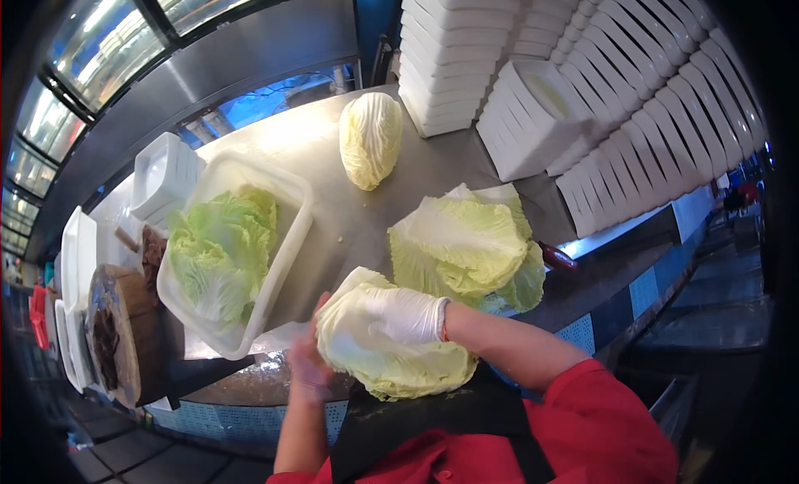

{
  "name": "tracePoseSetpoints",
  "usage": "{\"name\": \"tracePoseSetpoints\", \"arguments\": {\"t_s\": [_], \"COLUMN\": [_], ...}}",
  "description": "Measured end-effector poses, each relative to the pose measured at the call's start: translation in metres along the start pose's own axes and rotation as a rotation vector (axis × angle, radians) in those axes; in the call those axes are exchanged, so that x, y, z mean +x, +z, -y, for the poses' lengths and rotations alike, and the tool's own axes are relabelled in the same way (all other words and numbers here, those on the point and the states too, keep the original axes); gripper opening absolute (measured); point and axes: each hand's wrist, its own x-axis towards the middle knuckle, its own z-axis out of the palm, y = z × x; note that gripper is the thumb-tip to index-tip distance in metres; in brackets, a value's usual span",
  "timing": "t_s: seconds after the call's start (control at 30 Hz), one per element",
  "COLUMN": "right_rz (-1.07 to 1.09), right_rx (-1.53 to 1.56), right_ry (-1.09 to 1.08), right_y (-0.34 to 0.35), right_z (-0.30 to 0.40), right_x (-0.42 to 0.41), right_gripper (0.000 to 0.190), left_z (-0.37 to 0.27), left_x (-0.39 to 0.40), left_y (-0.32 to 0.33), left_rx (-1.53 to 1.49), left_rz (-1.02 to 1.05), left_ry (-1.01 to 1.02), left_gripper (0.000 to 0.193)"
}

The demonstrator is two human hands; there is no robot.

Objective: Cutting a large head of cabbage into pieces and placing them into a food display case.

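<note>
A bundle of napa cabbage leaves (399, 375) is held between my two hands in front of my apron. My right hand (406, 315), in a white glove, lies across the top of the bundle and grips it. At its left edge, my left hand (310, 356) presses against the leaves, partly hidden and blurred. Just beyond lies a pile of loose cabbage leaves (462, 240) on the steel table (349, 234). A peeled whole napa cabbage (371, 140) rests farther back. To the left, a white plastic tub (299, 234) contains green cabbage leaves (221, 253).
Tall stacks of white containers (449, 59) line the back right. A dark red handle (557, 257) pokes out beside the leaf pile. At the left stand smaller white containers (163, 178) and a round wooden chopping block (140, 340) with dark pieces against it.
</note>
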Motion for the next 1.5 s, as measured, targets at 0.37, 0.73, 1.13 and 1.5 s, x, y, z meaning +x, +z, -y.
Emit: {"name": "tracePoseSetpoints", "arguments": {"t_s": [0.37,0.73,1.13,1.5], "right_rz": [-0.362,-0.217,-0.538,-0.628], "right_rx": [-0.322,-0.308,-0.171,-0.295], "right_ry": [0.119,0.648,0.743,0.564], "right_y": [-0.076,-0.172,-0.099,-0.141], "right_z": [-0.026,-0.054,-0.080,-0.094], "right_x": [0.007,-0.014,-0.019,-0.040], "right_gripper": [0.028,0.040,0.048,0.056], "left_z": [-0.025,-0.026,-0.012,-0.013], "left_x": [0.023,0.014,0.006,0.006], "left_y": [-0.001,0.008,0.001,0.002], "left_rx": [0.965,0.825,0.883,0.740], "left_rz": [-0.123,0.076,-0.036,-0.051], "left_ry": [-0.242,-0.212,-0.054,-0.098], "left_gripper": [0.096,0.088,0.069,0.069]}}
